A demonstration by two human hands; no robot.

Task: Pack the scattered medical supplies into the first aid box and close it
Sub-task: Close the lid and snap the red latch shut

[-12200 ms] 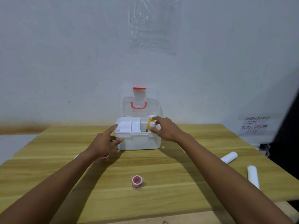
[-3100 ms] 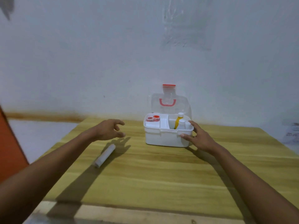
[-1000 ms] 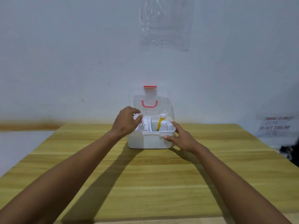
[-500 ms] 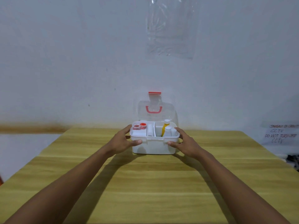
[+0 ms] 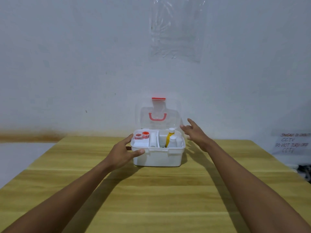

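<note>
Lifted off the box's (image 5: pixel 157 157) right side since half a second ago: right hand (image 5: pixel 196 134), now raised beside the clear lid (image 5: pixel 159 115), fingers spread, holding nothing, not touching lid or box. Left hand (image 5: pixel 122 151) unchanged, wrapped on the left front corner, thumb along the front rim, fingers up the left wall.

Box white, sitting at mid tabletop (image 5: pixel 151 190) toward the far edge, lid swung up against the wall (image 5: pixel 67 64), red handle (image 5: pixel 157 116) and red latch (image 5: pixel 158 98) showing through. Inside, left tray: two red-capped rolls (image 5: pixel 141 135) at the far end, white roll (image 5: pixel 152 140) beside them. Right compartment: yellow bottle (image 5: pixel 169 137) leaning, white bottle (image 5: pixel 172 142) in front.

Tabletop pale wood, otherwise bare. Behind: grey-white wall, clear plastic sheet (image 5: pixel 175 29) taped high, handwritten sign (image 5: pixel 292 142) low at right reading "DO NOT TURN OFF CCTV".
</note>
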